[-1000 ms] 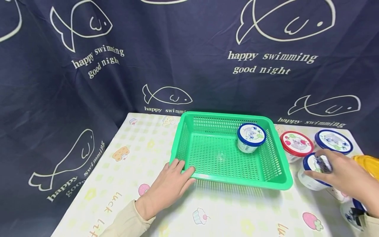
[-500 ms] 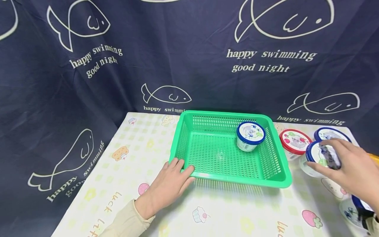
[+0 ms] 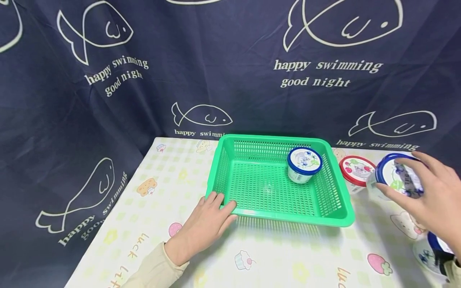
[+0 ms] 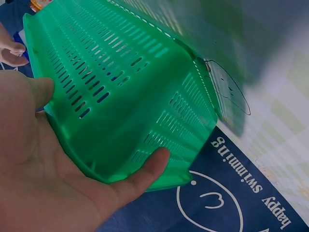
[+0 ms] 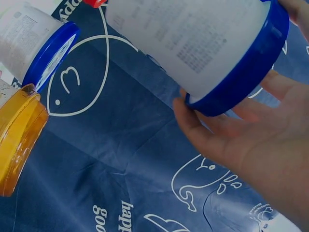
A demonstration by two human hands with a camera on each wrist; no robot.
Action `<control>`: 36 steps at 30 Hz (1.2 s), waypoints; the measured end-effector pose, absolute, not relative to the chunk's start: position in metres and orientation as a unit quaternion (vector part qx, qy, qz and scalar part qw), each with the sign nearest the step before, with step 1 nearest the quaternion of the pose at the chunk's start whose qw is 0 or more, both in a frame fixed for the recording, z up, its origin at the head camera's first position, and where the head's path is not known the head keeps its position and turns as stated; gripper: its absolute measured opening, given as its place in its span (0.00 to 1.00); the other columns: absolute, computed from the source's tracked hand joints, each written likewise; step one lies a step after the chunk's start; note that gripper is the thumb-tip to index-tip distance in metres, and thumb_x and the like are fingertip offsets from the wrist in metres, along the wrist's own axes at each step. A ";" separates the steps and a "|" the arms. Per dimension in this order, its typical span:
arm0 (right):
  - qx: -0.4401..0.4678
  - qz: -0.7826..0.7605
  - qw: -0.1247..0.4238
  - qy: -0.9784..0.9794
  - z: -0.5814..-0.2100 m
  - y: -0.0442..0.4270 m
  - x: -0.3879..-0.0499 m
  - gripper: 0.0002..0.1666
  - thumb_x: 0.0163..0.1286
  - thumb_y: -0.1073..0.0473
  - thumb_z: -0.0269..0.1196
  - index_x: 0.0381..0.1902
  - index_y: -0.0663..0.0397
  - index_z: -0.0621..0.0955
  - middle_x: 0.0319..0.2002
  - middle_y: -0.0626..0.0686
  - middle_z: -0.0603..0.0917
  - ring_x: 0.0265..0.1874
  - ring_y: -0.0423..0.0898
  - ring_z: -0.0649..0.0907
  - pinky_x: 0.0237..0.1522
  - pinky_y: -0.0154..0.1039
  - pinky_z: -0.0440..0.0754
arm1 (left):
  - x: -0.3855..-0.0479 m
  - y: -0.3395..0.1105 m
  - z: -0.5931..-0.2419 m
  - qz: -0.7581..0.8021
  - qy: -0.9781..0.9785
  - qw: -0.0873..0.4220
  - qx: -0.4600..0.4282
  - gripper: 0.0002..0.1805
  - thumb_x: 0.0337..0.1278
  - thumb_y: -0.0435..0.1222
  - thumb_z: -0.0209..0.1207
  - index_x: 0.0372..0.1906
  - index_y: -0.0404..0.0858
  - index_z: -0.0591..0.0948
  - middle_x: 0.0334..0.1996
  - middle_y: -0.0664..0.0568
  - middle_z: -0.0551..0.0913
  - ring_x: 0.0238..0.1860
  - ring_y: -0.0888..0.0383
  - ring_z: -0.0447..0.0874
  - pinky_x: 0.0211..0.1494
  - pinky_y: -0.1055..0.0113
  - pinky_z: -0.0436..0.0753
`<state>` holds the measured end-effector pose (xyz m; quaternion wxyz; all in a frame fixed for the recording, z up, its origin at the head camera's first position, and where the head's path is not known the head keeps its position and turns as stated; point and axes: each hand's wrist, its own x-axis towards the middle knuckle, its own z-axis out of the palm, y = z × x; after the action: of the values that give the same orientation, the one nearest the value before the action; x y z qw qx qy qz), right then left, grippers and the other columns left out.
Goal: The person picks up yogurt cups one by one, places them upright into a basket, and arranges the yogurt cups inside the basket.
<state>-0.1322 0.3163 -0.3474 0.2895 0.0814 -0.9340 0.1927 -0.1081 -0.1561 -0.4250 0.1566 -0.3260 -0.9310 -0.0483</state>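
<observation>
A round white tub with a blue lid point(image 3: 394, 170) is held by the lid rim in my right hand point(image 3: 433, 196). In the right wrist view the tub's printed side point(image 5: 188, 46) fills the top, fingers curled at the lid's edge. My left hand point(image 3: 201, 230) grips the near left corner of a green perforated basket point(image 3: 281, 217); the left wrist view shows fingers on both sides of its rim. One blue-lidded tub point(image 3: 304, 162) stands upright inside the basket, toward its right end.
A red-lidded tub point(image 3: 357, 170) stands beside the basket's right wall. Another blue-lidded tub point(image 5: 50, 55) and an orange-lidded container point(image 5: 21, 145) show in the right wrist view. One more tub point(image 3: 425, 254) sits near the right wrist. Navy cloth point(image 3: 230, 72) hangs behind the table.
My right hand has lifted the blue-lidded tub and moved away toward the back right, now overlapping the tub behind. My left hand stays on the basket's corner.
</observation>
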 end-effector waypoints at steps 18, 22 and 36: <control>0.122 0.232 0.370 -0.891 -0.336 0.303 -0.133 0.61 0.51 0.13 0.55 0.53 0.66 0.81 0.63 0.71 0.73 0.62 0.76 0.68 0.73 0.55 0.54 | -0.109 -0.156 -0.424 -0.050 -0.931 0.161 -0.323 0.11 0.74 0.51 0.51 0.43 0.48 0.71 0.31 0.55 0.67 0.34 0.55 0.62 0.33 0.64 0.64; 0.115 0.232 0.362 -0.895 -0.337 0.302 -0.129 0.57 0.53 0.17 0.59 0.54 0.65 0.80 0.64 0.70 0.72 0.63 0.75 0.67 0.72 0.58 0.54 | -0.109 -0.155 -0.423 -0.046 -0.935 0.146 -0.319 0.12 0.75 0.51 0.48 0.43 0.48 0.71 0.32 0.55 0.67 0.35 0.55 0.62 0.33 0.64 0.64; 0.152 0.230 0.402 -0.873 -0.334 0.295 -0.127 0.56 0.52 0.17 0.59 0.55 0.63 0.81 0.65 0.67 0.74 0.62 0.75 0.69 0.72 0.51 0.58 | -0.107 -0.156 -0.424 -0.052 -0.934 0.148 -0.322 0.12 0.75 0.52 0.48 0.42 0.49 0.71 0.31 0.56 0.65 0.35 0.55 0.62 0.34 0.63 0.65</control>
<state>-0.1275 0.2949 -0.3337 0.4025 0.1522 -0.8730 0.2296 -0.1073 -0.1558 -0.4236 0.1477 -0.3224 -0.9336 -0.0517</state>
